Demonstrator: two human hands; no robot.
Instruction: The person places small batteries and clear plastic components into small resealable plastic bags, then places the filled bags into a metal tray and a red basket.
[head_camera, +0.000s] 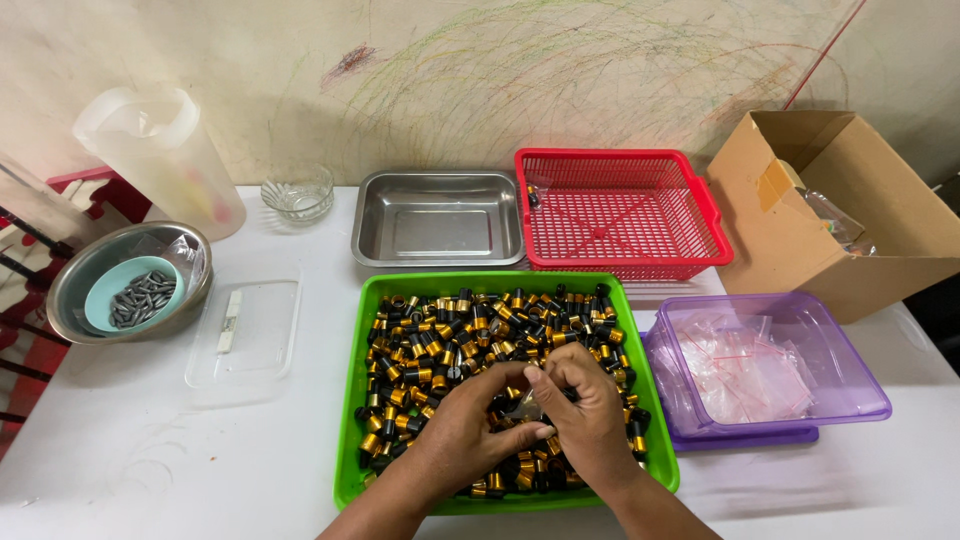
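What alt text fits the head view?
Two hands, left hand and right hand, meet over a green tray full of small black-and-gold cylinders. Behind stand a steel pan and red basket; a purple bin of small bags sits right.

I'm seeing my hands meeting over the tray of small cylinders (505, 385). A metal pan (438, 218) and basket (620, 210) are sitting behind it, a lidded tub (765, 370) lying right.
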